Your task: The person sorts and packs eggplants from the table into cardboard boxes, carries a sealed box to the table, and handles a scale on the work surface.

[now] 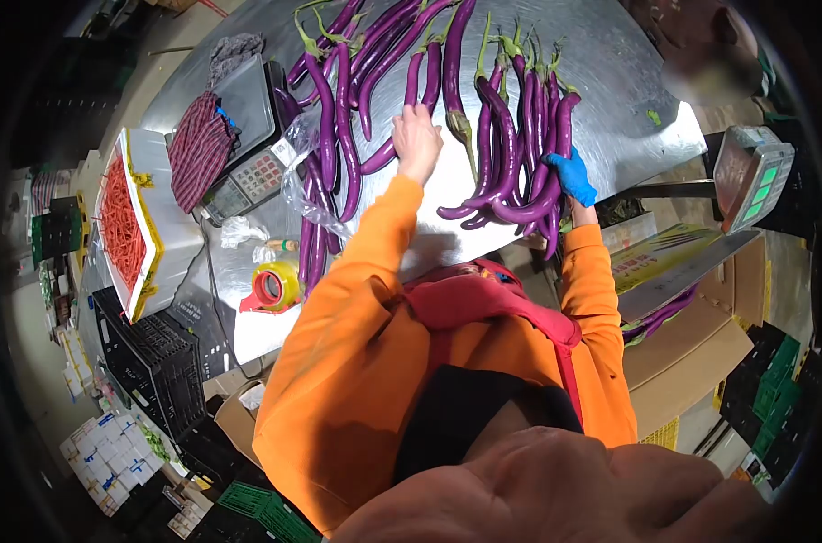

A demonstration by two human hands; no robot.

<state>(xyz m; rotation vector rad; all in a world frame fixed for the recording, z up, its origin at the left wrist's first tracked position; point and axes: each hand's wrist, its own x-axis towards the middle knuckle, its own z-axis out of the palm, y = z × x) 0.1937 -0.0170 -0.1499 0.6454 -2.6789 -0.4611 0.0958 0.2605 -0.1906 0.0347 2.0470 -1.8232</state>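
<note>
Eggplants [346,127] lie across the bench [619,100]; grouping seems under way. The left hand [417,145] grasps one, the right hand [571,178] touches others, grip unclear to me; moving them calls for gentle support.

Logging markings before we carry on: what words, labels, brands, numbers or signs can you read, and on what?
No text is legible enough to quote.
Keypad: key marks too small.
White label beside it: too small.
Green display: any figures blurred.
Cardboard box flap: printing blurred.
Black crate: pale lettering too small.
White cartons: blue marks blurred.
Dark surface beside the crate: pale marks too small.
</note>
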